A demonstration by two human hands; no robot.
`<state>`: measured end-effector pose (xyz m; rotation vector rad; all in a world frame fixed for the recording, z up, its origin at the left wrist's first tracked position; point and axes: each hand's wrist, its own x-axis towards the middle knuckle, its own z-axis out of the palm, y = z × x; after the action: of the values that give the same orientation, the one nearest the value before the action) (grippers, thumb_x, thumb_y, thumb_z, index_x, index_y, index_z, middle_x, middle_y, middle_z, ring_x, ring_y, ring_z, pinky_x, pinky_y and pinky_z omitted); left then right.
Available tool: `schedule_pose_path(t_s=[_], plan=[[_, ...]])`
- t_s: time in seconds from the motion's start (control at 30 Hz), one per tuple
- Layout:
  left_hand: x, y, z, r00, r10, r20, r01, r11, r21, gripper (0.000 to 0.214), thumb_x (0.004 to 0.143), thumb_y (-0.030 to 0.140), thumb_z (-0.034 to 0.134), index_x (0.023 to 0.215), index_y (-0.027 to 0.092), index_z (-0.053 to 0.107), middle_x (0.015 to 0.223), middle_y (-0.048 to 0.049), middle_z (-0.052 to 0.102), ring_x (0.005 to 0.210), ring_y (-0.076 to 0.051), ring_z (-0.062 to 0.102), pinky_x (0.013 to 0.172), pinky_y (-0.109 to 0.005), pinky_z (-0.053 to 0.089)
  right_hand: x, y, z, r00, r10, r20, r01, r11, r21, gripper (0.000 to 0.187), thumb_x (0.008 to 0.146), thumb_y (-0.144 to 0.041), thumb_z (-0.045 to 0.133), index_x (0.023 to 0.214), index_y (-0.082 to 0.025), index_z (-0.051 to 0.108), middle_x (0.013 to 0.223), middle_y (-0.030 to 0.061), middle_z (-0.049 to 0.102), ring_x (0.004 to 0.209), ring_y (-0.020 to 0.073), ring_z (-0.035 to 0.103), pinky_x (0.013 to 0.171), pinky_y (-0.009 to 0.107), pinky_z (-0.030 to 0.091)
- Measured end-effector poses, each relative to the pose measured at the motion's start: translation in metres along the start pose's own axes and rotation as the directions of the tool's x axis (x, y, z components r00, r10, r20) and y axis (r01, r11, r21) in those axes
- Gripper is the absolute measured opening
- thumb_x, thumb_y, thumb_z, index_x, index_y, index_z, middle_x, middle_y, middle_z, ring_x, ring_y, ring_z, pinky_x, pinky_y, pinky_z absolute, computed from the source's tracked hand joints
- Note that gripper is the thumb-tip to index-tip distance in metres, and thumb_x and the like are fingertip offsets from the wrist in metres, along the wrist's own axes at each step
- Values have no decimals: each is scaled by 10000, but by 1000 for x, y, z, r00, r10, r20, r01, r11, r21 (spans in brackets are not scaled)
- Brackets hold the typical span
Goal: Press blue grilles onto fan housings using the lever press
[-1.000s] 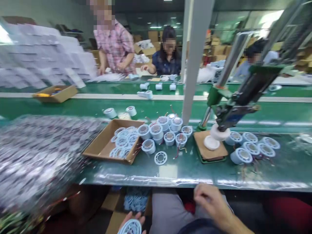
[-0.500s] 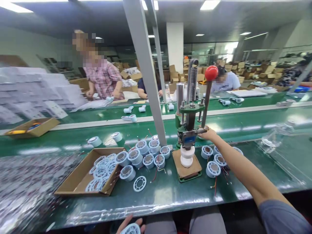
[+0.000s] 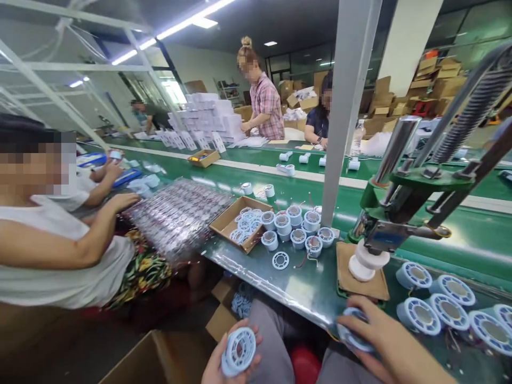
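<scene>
My left hand [image 3: 226, 362] is low over my lap, its fingers closed round a pale blue plastic ring [image 3: 239, 350] with a spoked face. My right hand [image 3: 374, 333] rests at the near edge of the green bench [image 3: 304, 290], closed on a blue round part [image 3: 352, 337] that is mostly hidden under the fingers. Just beyond it stands a green hand press [image 3: 396, 213] on a brown pad [image 3: 362, 269], with a white round piece [image 3: 366, 261] under its ram. Several blue cylindrical parts [image 3: 296, 226] cluster left of the press, and more [image 3: 440, 304] lie to its right.
A cardboard tray [image 3: 236, 224] of blue rings sits left of the cluster, beside a large shiny plastic sheet [image 3: 176, 213]. A grey post [image 3: 346, 106] rises behind the parts. A person in a white top [image 3: 60, 256] sits close on my left. Other people work across the conveyor. Cardboard boxes [image 3: 224, 320] stand under the bench.
My right hand has left the press lever and come down to the bench edge, now closed on a blue part. The view has swung left, bringing the seated person into sight.
</scene>
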<state>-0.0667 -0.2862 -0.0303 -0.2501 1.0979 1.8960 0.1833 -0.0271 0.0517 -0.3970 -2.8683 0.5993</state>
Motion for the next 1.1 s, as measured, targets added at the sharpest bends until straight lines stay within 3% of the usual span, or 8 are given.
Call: schedule_pose_path(t_s=[0.1,0.2,0.37,0.5,0.67,0.8,0.9,1.1], plan=[[-1,9,19,999,5,33,-5,1000,18,196,883,214,630,1021,143,750,1032,-169,774,906,-310,737,653,-374,603,62,-43,53,999,39,-8,-39,994,-101,532,748,-16,548,1234,-219,622,1273,132,605,1097,270,636,911,391,561],[0,23,22,995,-2,104,0,1000,19,217,891,267,631,1035,144,738,1013,-163,774,880,-293,737,635,-358,598,128,-76,83,998,-23,-59,15,991,-132,398,799,-60,585,1168,-201,629,1253,115,616,1106,262,609,905,365,550],[3,42,-6,984,-4,181,12,999,-43,195,890,231,630,1022,168,760,1031,-160,776,920,-301,733,675,-378,605,215,-100,116,985,-127,-121,102,976,-192,200,906,-133,585,1093,-177,642,1182,80,649,1107,234,602,1012,445,467],[5,44,-30,963,-33,269,53,996,-66,231,899,136,595,1018,207,779,1067,-145,774,987,-324,724,728,-415,610,245,-94,137,968,-92,-231,44,978,-204,240,914,-103,578,1136,-159,651,1324,137,591,1268,301,519,1092,588,356],[11,38,-20,932,-68,356,122,984,-132,244,928,175,566,1056,205,773,1117,-153,759,1057,-323,703,837,-433,581,202,-94,132,933,-43,-358,-4,991,-131,402,888,-31,476,1228,-186,624,1359,191,546,1299,330,489,1085,612,369],[13,37,23,930,-108,350,190,959,-208,306,950,320,535,1060,143,760,1076,-186,763,1018,-310,713,875,-433,557,131,-106,106,934,-41,-354,55,998,31,369,938,-166,465,1296,-216,536,1354,138,534,1273,237,525,1026,395,505],[13,37,61,911,-200,361,269,951,-153,316,943,342,541,1076,134,739,1056,-160,768,977,-279,718,896,-426,544,94,-114,90,928,29,-372,58,974,219,467,932,-298,540,1383,-222,446,1439,145,446,1348,262,463,1070,396,473],[6,30,104,841,-306,447,355,935,-27,358,835,416,696,1079,158,742,1073,-140,762,1019,-319,688,924,-492,533,75,-114,88,864,204,-459,-53,946,321,750,810,-291,682,1463,-223,319,1497,167,338,1383,337,407,1063,425,472]])
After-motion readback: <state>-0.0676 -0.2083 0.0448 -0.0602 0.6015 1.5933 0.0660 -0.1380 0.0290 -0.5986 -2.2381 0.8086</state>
